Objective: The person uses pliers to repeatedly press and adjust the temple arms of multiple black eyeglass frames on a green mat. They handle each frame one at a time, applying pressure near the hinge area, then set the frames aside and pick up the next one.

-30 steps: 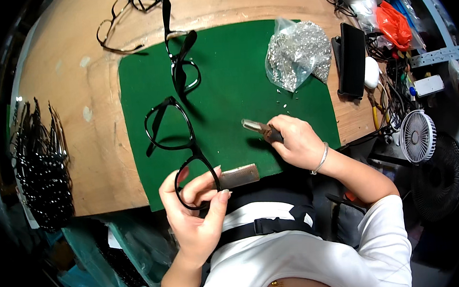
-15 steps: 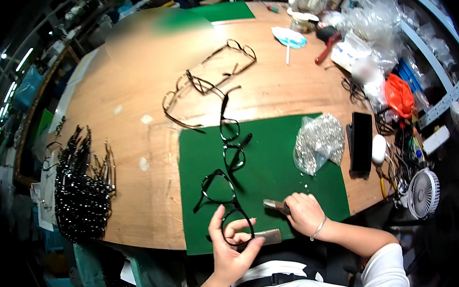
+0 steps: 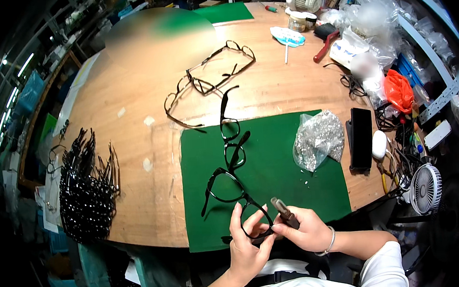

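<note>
My left hand [image 3: 247, 252] grips a black eyeglass frame [image 3: 246, 198] by its nearer rim, with fingers around and through the lens opening. The frame is tilted over the near part of a green mat [image 3: 279, 161]. My right hand [image 3: 311, 233] is closed around a short tool [image 3: 284, 213] with a metal end and a dark grip; its exact kind is unclear. Its fingertips meet the near rim beside my left hand. Beyond, a second black eyeglass frame [image 3: 230, 142] lies on the mat. A clear bag of small shiny pieces [image 3: 318, 141] rests at the mat's right.
More eyeglass frames [image 3: 201, 86] lie beyond the mat. Black glittering strands [image 3: 87, 195] are heaped at the left edge. Along the right stand a dark phone [image 3: 360, 139], a white case [image 3: 379, 144], cables, a small fan [image 3: 426, 188] and plastic bags [image 3: 398, 91].
My right hand has moved left with the tool, which now points more upward, and has met the held eyeglass frame. My left hand has shifted slightly right with the frame.
</note>
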`<state>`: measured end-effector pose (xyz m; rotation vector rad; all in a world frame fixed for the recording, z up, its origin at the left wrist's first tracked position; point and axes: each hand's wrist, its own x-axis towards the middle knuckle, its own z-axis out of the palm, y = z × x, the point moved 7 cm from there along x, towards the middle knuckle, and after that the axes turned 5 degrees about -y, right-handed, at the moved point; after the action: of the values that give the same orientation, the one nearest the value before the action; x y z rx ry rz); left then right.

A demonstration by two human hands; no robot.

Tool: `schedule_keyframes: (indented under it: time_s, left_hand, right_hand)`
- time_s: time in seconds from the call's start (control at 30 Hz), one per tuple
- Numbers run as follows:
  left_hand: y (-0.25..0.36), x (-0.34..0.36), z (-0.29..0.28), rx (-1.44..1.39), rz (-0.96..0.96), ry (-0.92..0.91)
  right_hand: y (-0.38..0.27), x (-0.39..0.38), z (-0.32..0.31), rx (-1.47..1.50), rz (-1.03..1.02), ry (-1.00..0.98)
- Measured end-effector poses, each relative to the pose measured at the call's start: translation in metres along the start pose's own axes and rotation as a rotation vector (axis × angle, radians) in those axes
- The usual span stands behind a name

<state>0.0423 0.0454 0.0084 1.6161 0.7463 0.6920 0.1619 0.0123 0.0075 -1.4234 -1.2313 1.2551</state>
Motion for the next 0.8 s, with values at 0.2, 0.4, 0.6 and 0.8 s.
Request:
schedule_keyframes:
  time_s: [0.2,0.4,0.6,0.8]
  left_hand:
    - [-0.009,0.006,0.0,-0.263,-0.035,0.057]
    - [-0.006,0.0,-0.002,-0.094,0.06,0.102]
    - [0.002,0.003,0.002,0.022,0.131,0.072]
    - [0.0,0.01,0.005,-0.097,0.027,-0.183]
  right_hand:
    - [0.005,0.002,0.001,0.344,0.166,-0.023]
    - [0.007,-0.001,0.007,0.367,0.19,-0.036]
    - [0.011,-0.002,0.005,0.354,0.141,0.011]
    - [0.007,0.002,0.009,0.535,0.306,-0.215]
